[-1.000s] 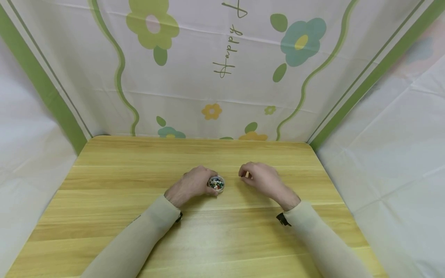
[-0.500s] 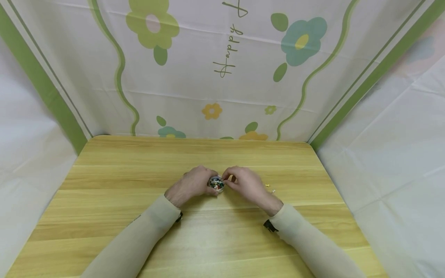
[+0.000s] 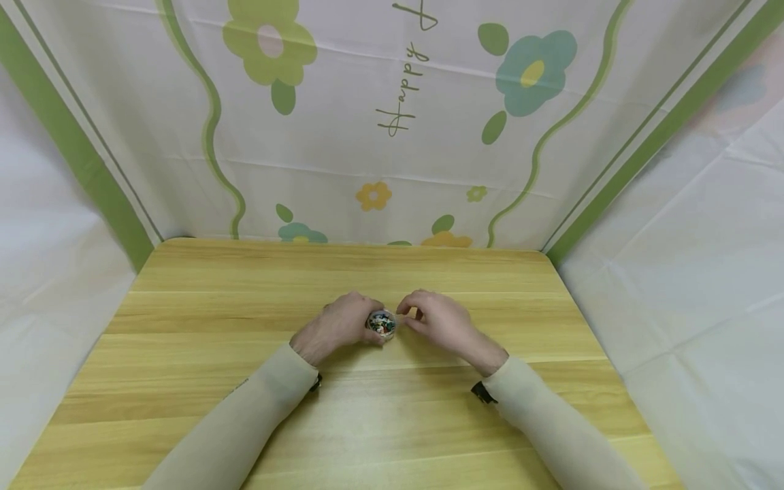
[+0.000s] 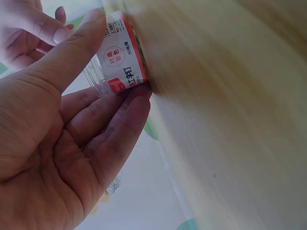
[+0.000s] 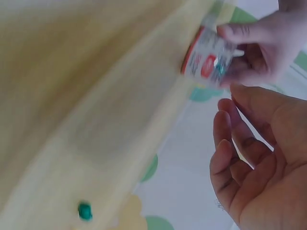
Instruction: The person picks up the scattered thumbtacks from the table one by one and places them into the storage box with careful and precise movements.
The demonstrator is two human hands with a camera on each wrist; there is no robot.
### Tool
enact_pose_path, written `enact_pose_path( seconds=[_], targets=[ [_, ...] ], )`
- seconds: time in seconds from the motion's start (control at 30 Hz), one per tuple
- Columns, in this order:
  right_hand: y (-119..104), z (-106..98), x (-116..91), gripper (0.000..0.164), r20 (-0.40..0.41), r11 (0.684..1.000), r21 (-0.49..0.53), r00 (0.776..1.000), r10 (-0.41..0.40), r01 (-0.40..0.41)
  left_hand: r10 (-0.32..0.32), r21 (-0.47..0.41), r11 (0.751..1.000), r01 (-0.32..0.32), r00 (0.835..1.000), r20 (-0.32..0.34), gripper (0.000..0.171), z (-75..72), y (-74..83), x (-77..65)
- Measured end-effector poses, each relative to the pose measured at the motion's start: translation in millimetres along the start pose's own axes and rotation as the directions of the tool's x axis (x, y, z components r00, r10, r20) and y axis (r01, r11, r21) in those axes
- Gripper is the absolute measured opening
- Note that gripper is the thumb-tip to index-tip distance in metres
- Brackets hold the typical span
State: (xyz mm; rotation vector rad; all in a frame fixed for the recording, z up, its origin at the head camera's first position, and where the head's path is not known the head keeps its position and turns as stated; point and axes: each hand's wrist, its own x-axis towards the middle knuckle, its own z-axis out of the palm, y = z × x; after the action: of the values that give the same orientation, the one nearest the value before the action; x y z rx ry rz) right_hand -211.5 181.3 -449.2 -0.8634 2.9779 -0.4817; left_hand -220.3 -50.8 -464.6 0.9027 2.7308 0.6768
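Observation:
In the head view my left hand (image 3: 343, 323) grips a small clear jar (image 3: 389, 336) of mixed-colour push pins near the table's middle. The left wrist view shows thumb and fingers around the jar's white label (image 4: 117, 55) with red trim, its base right at the tabletop. Close to the right of the jar's mouth, my right hand (image 3: 444, 323) has loosely bent fingers. Its thumb (image 5: 254, 100) and fingertips are slightly apart in the right wrist view, and no pin shows between them. A blurred green push pin (image 5: 85, 211) appears over the tabletop in that view.
The wooden table (image 3: 245, 272) runs back to a white curtain (image 3: 343, 150) printed with flowers. More white cloth (image 3: 674, 292) hangs along the right side, and also the left. Both forearms (image 3: 239, 415) reach in from the near edge.
My right hand moved left to the jar's mouth, then drew back slightly to the right. Small pins on the table, visible half a second ago, no longer show in the head view. The left hand stayed still.

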Motion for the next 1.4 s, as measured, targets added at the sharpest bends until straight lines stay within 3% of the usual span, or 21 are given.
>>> enact_pose_path(
  seconds=[0.37, 0.63, 1.13, 1.4],
  targets=[
    [33.2, -32.7, -11.7, 0.016, 0.053, 0.994, -0.106, 0.997, 0.047, -0.041, -0.014, -0.002, 1.000, 0.014, 1.000, 0.008, 0.059, -0.3, 0.6, 0.5],
    [59.7, -44.3, -22.0, 0.015, 0.106, 0.987, -0.153, 0.992, 0.069, -0.052, -0.001, -0.022, 1.000, 0.001, 1.000, -0.002, 0.057, 0.8, 0.9, -1.5],
    [83.1, -46.6, -35.9, 0.008, 0.194, 0.967, -0.252, 0.977, 0.091, -0.040, -0.015, -0.007, 1.000, 0.015, 1.000, -0.001, 0.057, 0.9, 1.3, -1.3],
    [93.6, -38.3, -40.2, 0.013, 0.281, 0.962, -0.253, 0.944, 0.174, -0.102, -0.023, 0.002, 1.000, 0.023, 1.000, -0.004, 0.061, 0.8, 1.5, -1.1]
  ],
)
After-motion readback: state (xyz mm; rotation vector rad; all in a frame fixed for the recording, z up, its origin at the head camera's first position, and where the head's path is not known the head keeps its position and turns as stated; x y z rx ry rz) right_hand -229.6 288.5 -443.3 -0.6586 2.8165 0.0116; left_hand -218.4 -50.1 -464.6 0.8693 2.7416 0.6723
